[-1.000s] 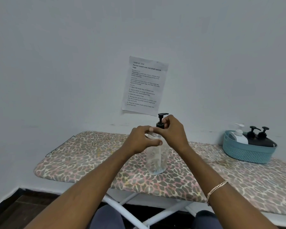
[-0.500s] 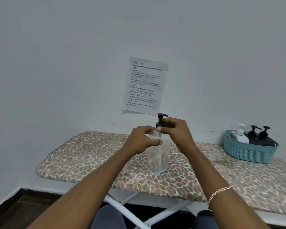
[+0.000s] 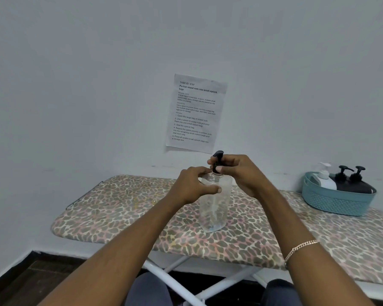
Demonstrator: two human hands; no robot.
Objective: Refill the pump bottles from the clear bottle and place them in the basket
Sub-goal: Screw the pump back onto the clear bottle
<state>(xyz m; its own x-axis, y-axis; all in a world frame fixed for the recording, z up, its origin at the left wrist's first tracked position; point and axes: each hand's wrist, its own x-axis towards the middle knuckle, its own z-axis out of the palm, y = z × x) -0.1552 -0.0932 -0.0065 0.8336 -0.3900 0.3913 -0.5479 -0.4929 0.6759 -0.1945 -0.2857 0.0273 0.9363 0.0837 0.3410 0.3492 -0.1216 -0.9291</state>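
Wall sheet (image 3: 197,113) headed "TASK ID 3797", "Portion mixed nuts into small ziplock bags", numbered steps below

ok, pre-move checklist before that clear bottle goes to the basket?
1. Clear bottle upright on the ironing board: ok.
2. Left hand steadying the bottle's shoulder: ok, fingers wrapped around it.
3. Right hand on the black pump: ok, fingers pinch its collar.
4. Pump screwed fully tight: cannot tell, the fingers hide the collar.
5. Room in the basket: cannot tell. A white pump bottle and two black pump bottles already lie in it; the free space is not visible from this angle.
6. Board between bottle and basket free of things: ok.
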